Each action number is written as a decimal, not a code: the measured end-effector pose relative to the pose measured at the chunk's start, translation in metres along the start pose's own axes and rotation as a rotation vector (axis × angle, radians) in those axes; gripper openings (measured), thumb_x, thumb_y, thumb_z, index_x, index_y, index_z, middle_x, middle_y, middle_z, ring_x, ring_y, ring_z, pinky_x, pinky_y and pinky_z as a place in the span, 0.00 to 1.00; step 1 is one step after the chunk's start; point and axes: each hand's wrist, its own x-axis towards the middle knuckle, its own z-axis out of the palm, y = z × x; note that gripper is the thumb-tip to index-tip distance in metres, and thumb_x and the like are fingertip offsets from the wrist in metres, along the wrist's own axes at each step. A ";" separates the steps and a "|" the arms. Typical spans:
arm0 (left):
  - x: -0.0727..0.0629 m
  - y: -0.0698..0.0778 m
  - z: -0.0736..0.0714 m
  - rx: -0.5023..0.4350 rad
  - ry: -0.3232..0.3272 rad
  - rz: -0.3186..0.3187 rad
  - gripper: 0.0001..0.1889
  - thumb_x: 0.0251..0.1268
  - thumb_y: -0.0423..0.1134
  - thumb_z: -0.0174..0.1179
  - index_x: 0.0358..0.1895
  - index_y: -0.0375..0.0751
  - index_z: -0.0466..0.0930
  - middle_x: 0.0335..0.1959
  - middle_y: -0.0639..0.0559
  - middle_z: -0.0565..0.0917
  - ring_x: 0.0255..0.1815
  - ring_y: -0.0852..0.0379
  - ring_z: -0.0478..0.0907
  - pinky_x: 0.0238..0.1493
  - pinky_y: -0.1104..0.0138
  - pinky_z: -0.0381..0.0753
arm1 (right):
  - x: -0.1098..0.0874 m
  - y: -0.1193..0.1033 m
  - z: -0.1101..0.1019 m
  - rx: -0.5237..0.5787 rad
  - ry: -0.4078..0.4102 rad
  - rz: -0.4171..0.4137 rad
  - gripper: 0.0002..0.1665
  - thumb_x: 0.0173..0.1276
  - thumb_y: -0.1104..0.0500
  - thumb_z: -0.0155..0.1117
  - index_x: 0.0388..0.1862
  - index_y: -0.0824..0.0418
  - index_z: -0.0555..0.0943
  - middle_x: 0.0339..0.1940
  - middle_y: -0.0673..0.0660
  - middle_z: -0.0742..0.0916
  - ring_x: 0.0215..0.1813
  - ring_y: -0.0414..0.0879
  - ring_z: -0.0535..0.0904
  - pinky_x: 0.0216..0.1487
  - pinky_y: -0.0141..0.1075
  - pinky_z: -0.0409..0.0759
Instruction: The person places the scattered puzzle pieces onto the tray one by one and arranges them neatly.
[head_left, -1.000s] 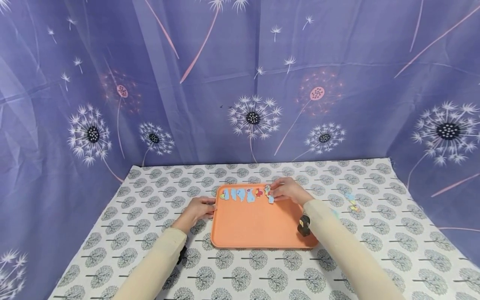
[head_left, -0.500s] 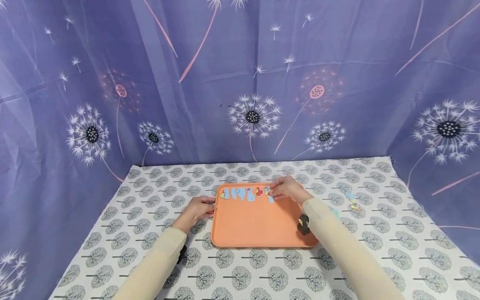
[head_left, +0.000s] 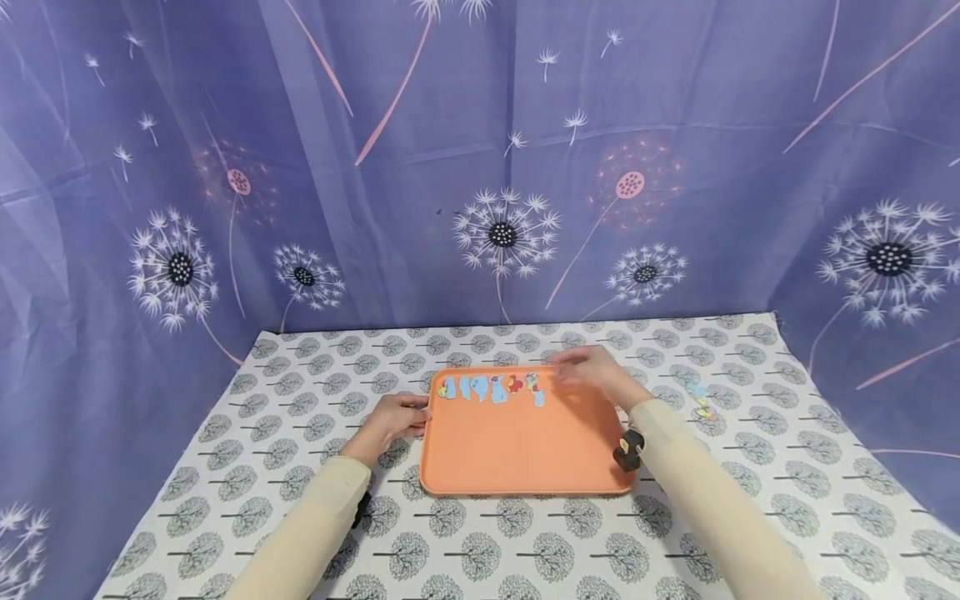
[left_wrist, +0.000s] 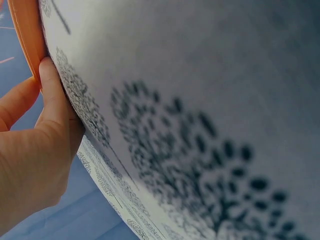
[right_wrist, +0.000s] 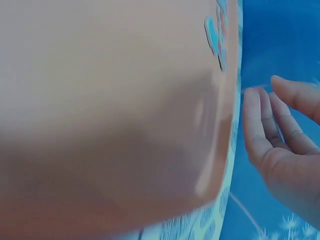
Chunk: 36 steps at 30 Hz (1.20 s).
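An orange tray (head_left: 525,450) lies on the table. At its left edge my left hand (head_left: 397,417) pinches the rim between thumb and fingers; the left wrist view shows the thumb and a finger (left_wrist: 50,95) on the orange rim. Along the tray's far side runs a row of small flat cutouts, among them a pale blue piece (head_left: 498,389), a red piece (head_left: 515,383) and a multicoloured piece (head_left: 534,385). My right hand (head_left: 596,371) hovers above the tray's far right corner. It holds nothing, and in the right wrist view its fingers (right_wrist: 255,120) are apart from the thumb.
More small coloured cutouts (head_left: 703,404) lie on the tree-print tablecloth (head_left: 480,550) to the right of the tray. A purple dandelion curtain (head_left: 405,208) stands behind the table. A black wrist camera (head_left: 628,450) sits on the right wrist.
My right hand has let go of the multicoloured cutout at the end of the row and moved right, away from it. The left hand stays on the tray's edge.
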 end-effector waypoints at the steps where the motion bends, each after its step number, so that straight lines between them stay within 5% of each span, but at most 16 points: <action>1: 0.000 0.000 0.000 0.001 0.001 0.001 0.21 0.59 0.26 0.63 0.58 0.29 0.76 0.36 0.41 0.84 0.29 0.57 0.82 0.38 0.67 0.88 | -0.002 0.000 -0.004 -0.002 0.015 -0.005 0.24 0.60 0.69 0.66 0.57 0.72 0.77 0.55 0.69 0.82 0.49 0.57 0.82 0.55 0.44 0.83; 8: 0.002 -0.001 -0.001 -0.004 0.005 0.000 0.21 0.59 0.26 0.63 0.57 0.30 0.77 0.36 0.41 0.84 0.29 0.58 0.82 0.37 0.67 0.88 | -0.015 0.014 -0.036 0.026 0.031 0.038 0.27 0.68 0.62 0.62 0.63 0.71 0.72 0.59 0.69 0.79 0.55 0.61 0.79 0.62 0.49 0.78; 21: 0.001 -0.002 -0.001 -0.002 0.006 -0.001 0.21 0.59 0.26 0.63 0.57 0.30 0.77 0.35 0.41 0.83 0.28 0.58 0.81 0.37 0.68 0.88 | -0.060 0.045 -0.099 -0.097 0.051 0.088 0.37 0.70 0.48 0.60 0.71 0.65 0.64 0.64 0.68 0.75 0.62 0.64 0.73 0.67 0.63 0.65; 36: -0.001 0.001 -0.001 0.002 0.000 0.009 0.20 0.60 0.26 0.63 0.57 0.29 0.77 0.36 0.41 0.83 0.28 0.58 0.81 0.37 0.68 0.88 | -0.096 0.073 -0.148 -0.232 0.129 0.128 0.42 0.70 0.41 0.58 0.71 0.68 0.63 0.65 0.71 0.73 0.63 0.68 0.69 0.59 0.63 0.72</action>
